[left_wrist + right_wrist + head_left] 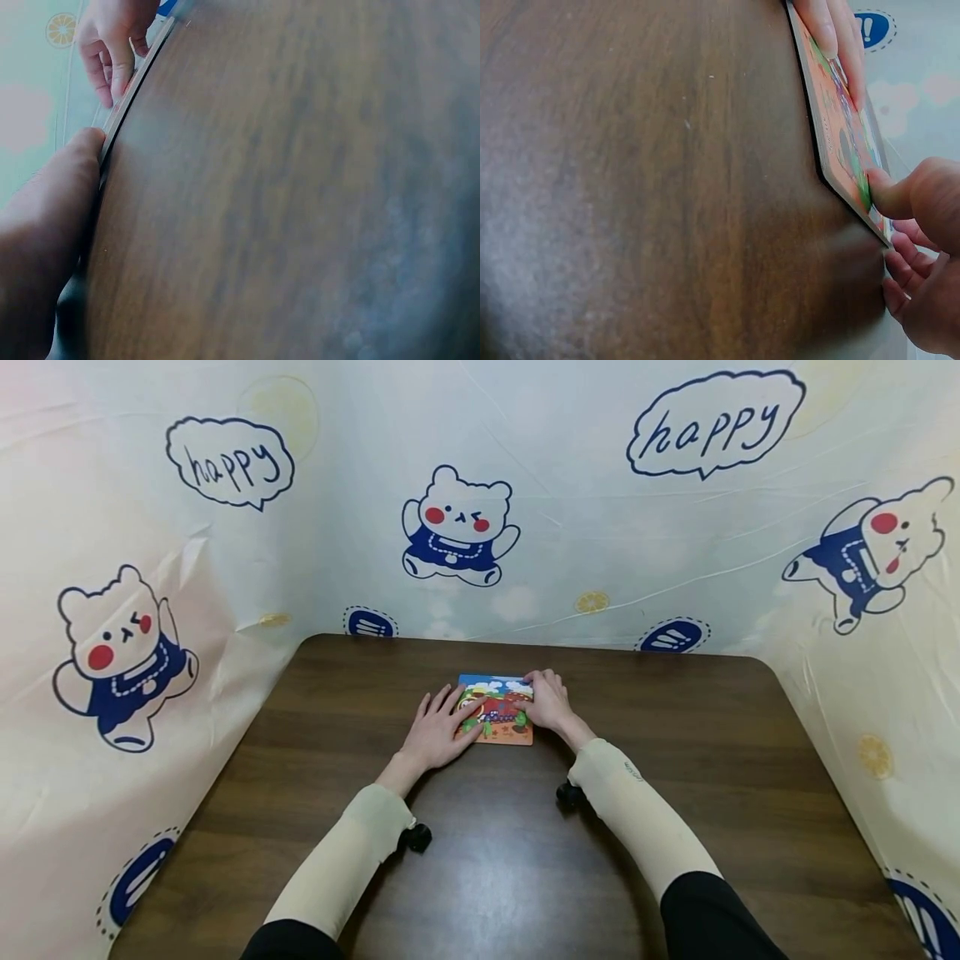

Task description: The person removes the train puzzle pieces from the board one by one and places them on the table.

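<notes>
We see picture board [498,710] on desk [487,860], left hand [437,732] spread across it, right hand [552,702] pinching edge; positioning looks done, release, we judge, remains.

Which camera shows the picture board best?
The head view: it shows the board from above, though the left hand and right hand cover bits. The right wrist view shows it aslant; the left wrist view, little but its thin edge.

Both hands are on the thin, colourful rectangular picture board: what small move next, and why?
Perhaps the right hand should slightly lift the right edge of the picture board: its thumb lies on top, other fingers curl at the edge, and the left hand rests, spread, across the left side.
</notes>
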`<action>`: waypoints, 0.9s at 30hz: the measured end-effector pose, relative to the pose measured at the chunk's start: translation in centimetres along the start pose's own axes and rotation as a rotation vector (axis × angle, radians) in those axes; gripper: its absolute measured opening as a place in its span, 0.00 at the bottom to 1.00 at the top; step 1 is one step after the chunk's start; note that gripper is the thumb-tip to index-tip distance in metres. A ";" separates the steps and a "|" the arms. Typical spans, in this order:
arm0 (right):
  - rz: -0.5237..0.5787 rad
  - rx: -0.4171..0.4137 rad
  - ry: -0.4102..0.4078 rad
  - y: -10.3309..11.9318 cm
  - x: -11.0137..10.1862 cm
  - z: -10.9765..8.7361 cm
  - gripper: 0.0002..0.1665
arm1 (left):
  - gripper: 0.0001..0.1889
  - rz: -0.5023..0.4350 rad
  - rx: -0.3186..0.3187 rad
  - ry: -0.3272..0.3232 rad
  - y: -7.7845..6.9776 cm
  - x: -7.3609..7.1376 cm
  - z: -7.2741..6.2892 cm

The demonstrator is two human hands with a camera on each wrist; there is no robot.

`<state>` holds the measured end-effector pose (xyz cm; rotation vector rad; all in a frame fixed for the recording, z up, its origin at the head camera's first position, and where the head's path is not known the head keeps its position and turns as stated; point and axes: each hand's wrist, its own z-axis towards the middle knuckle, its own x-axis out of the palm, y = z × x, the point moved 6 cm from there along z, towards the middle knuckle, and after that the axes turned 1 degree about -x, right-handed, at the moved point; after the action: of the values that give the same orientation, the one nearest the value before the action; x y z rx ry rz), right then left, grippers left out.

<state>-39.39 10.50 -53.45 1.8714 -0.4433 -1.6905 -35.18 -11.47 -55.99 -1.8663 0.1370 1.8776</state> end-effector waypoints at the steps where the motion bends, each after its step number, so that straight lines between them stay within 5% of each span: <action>1: 0.002 0.004 0.003 0.0 0.0 0.0 0.32 | 0.33 -0.001 0.002 0.002 0.0 0.0 0.0; 27: 0.060 0.053 -0.011 -0.2 -0.3 0.3 0.35 | 0.32 -0.024 -0.002 0.022 0.0 0.0 0.0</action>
<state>-39.78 10.76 -53.37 1.8685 -0.5486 -1.6652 -35.17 -11.45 -56.02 -1.8822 0.1196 1.8423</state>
